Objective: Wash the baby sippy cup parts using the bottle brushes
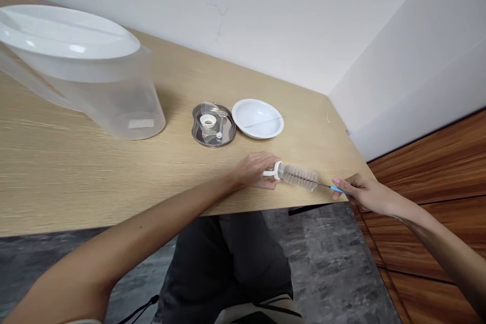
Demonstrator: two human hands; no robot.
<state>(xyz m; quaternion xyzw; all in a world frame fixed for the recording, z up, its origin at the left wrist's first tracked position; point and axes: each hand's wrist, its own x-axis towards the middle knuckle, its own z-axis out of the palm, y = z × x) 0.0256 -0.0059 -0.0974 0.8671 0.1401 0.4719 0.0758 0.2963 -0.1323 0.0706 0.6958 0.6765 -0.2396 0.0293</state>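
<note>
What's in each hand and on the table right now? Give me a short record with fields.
Left hand: holds a bottle with a white collar
Right hand: grips a brush by its blue handle
Brush tip: at the bottle's mouth, most bristles outside
Tray: metal, holds a white ring and clear parts
Bowl: white, beside the tray, thin rod across it
Container: translucent, white-topped, on the table's left

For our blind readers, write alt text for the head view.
The left hand holds a bottle with a brush at its mouth; the right hand grips the brush's blue handle. Beyond sit a metal tray of parts and a white bowl.
</note>
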